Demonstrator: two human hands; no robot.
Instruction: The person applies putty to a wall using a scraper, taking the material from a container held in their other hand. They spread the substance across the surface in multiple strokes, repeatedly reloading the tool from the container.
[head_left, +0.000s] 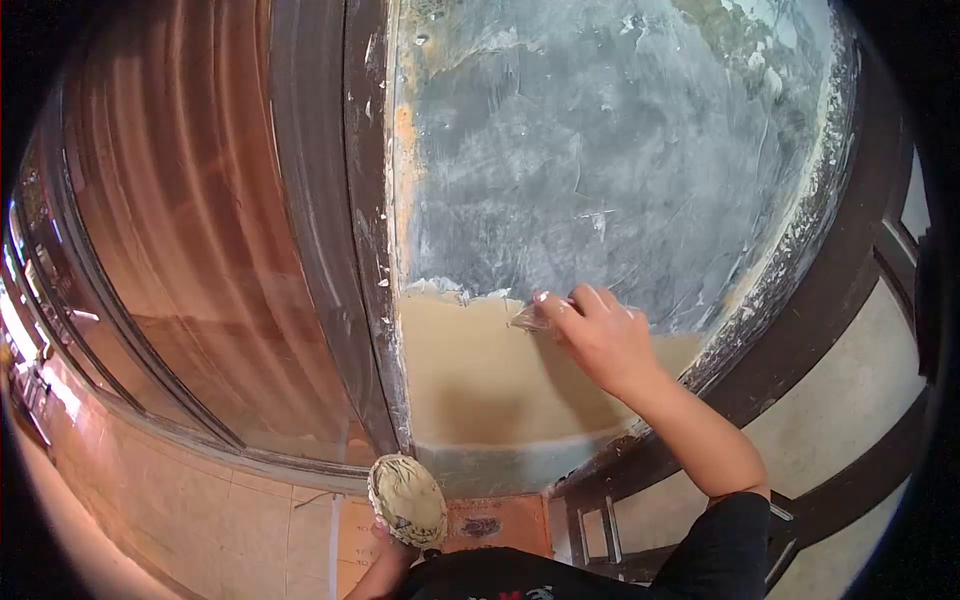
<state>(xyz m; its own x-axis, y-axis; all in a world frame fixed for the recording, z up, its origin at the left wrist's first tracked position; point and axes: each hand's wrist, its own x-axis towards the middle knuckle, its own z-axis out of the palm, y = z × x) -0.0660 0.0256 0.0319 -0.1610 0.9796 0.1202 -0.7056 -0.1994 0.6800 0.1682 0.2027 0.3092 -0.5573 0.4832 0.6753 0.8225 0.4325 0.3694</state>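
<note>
My right hand (598,335) is closed round a small scraper (530,318), its blade against the wall where the grey-blue surface (580,170) meets a smooth beige area (470,370). White smears mark the fingers. Low in the view, my left hand (388,545) holds a round bowl (408,500) of pale paste from below, with dried paste crusted along its rim. Most of the left fingers are hidden under the bowl. White ragged bits of filler (437,287) line the upper edge of the beige area.
To the left stand a dark wooden frame (325,200) and glass panes with a reddish-brown curtain (190,200) behind them. A dark frame with pale panels (850,370) is at the right. Tiled floor (250,520) and an orange-brown patch (500,525) lie below.
</note>
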